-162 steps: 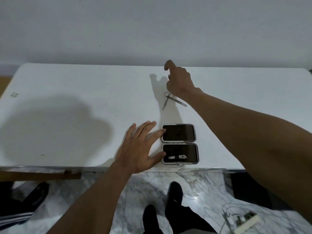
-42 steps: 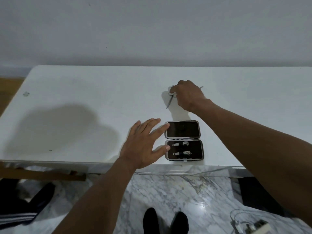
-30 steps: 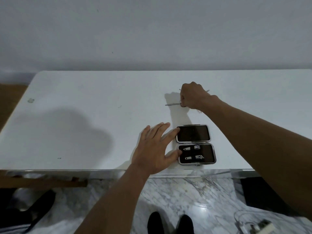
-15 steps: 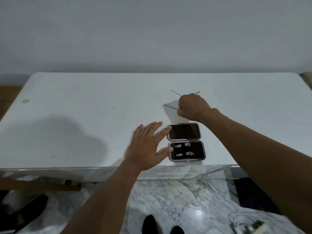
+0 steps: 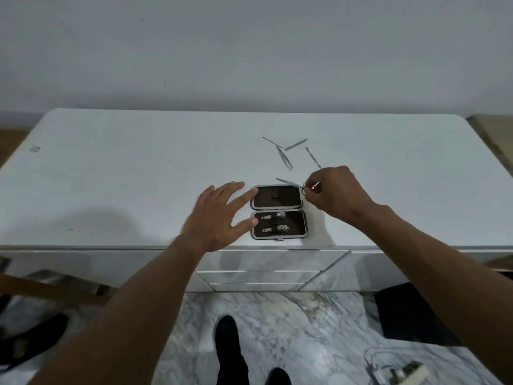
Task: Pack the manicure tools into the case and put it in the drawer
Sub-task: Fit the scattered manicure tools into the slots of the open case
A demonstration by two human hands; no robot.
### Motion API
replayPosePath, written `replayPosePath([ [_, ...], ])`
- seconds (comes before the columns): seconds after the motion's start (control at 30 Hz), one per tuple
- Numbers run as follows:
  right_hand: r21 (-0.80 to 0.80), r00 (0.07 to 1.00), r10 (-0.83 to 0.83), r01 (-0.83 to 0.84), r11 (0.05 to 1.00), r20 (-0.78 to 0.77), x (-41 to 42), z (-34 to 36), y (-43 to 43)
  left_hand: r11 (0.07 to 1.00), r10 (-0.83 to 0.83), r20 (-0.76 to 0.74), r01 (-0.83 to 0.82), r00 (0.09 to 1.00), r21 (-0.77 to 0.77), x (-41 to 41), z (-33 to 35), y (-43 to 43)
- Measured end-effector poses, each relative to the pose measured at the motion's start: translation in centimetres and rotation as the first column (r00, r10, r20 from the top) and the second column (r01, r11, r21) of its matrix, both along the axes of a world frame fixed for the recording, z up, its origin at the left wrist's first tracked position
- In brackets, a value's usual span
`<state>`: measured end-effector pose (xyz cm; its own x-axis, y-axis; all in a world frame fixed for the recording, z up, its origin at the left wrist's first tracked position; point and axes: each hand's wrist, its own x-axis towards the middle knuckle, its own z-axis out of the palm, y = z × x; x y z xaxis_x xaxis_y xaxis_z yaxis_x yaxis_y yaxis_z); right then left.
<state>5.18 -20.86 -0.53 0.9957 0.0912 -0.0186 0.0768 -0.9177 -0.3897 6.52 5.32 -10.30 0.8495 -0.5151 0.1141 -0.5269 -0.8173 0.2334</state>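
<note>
Scissors (image 5: 290, 182) nearer case (image 5: 278, 212), right hand (image 5: 334, 191) pinching.

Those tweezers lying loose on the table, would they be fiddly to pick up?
Probably. The tweezers look thin and lie flat on the smooth table, so fingers would likely have to pinch or slide them. Being metal, they should stay stiff and seem light. They look unlikely to roll.

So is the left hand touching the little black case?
Touching. The head view shows the left hand spread flat, with fingertips pressed against the open case's left edge.
</note>
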Motion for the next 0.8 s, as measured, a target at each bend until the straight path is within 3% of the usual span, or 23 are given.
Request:
replayPosePath([
  [0.47, -0.244, 0.975, 0.219, -0.222, 0.944, -0.039, -3.8, -1.1, -1.4, 1.000, -0.015, 0.008, 0.015, 1.000, -0.016, 0.2, -0.5, 0.2],
  [0.63, -0.397, 0.932, 0.360, -0.342, 0.852, -0.031, -3.8, -1.0, -1.2, 1.000, -0.014, 0.009, 0.014, 1.000, -0.017, 0.2, -0.6, 0.3],
  [0.8, -0.448, 0.907, 0.421, -0.388, 0.805, -0.030, -3.6, -0.7, -0.9, 1.000, -0.014, 0.007, 0.015, 1.000, -0.023, 0.3, -0.7, 0.3],
])
